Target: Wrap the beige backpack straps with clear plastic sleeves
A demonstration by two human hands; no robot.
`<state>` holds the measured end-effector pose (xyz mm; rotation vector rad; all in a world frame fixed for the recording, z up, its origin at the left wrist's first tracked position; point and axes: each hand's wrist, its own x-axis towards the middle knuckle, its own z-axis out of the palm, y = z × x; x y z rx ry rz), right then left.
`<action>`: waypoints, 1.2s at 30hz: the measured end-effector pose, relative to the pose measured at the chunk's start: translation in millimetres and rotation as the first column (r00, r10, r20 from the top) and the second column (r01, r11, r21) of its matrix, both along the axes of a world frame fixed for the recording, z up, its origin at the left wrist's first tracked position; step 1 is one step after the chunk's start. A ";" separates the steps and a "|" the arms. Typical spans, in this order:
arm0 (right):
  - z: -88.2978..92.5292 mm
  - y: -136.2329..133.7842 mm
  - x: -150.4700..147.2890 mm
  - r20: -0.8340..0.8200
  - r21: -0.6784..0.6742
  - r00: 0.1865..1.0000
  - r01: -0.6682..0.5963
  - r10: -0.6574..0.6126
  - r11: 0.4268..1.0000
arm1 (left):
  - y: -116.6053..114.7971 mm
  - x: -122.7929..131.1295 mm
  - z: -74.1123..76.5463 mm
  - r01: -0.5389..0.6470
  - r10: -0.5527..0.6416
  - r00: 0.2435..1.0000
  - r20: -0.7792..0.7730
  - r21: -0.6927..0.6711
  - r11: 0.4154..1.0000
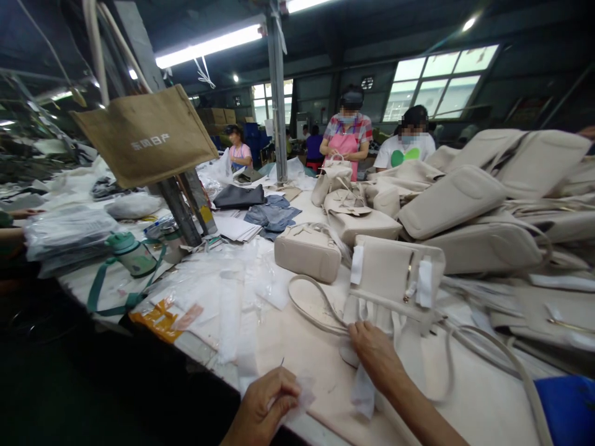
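Note:
My left hand (pixel 272 399) is closed in a pinch at the table's front edge, with a thin translucent wrapping sheet (pixel 305 393) between its fingers. Just right of it, my right hand (pixel 372 350) has its fingers wrapped round a beige strap (pixel 320 322) where the strap's loop meets the bag. That beige handbag (pixel 385 266) lies on the table beyond the hand, with white wrapping on its sides and a gold zip on its face. A piece of white wrapping (pixel 363 396) hangs below my right hand. The palm side of this hand is hidden.
Beige bags (pixel 450 201) are heaped at the right; another beige bag (pixel 307 254) stands mid-table. Clear plastic bags (pixel 199 272), a green bottle (pixel 134 254) and a metal post (pixel 179 210) are at left. A blue item (pixel 567 406) sits lower right. Co-workers (pixel 348 133) are across the table.

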<state>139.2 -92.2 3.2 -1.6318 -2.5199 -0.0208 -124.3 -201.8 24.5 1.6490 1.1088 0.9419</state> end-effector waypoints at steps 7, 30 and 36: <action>57.5 -45.2 -27.1 -0.868 -0.447 0.353 -0.249 -0.349 0.859 | 0.7 -9.8 8.6 0.034 -0.035 0.999 -0.029 -0.022 0.999; 43.4 -81.5 -58.2 -0.870 -0.487 0.050 -0.251 -0.491 0.837 | -3.4 8.6 13.1 -0.002 0.002 1.000 -0.003 -0.016 1.000; 23.6 -86.7 -55.5 -0.786 -0.558 -0.044 -0.381 -0.617 0.737 | -7.4 17.3 0.6 -0.101 0.148 0.969 0.198 -0.227 0.969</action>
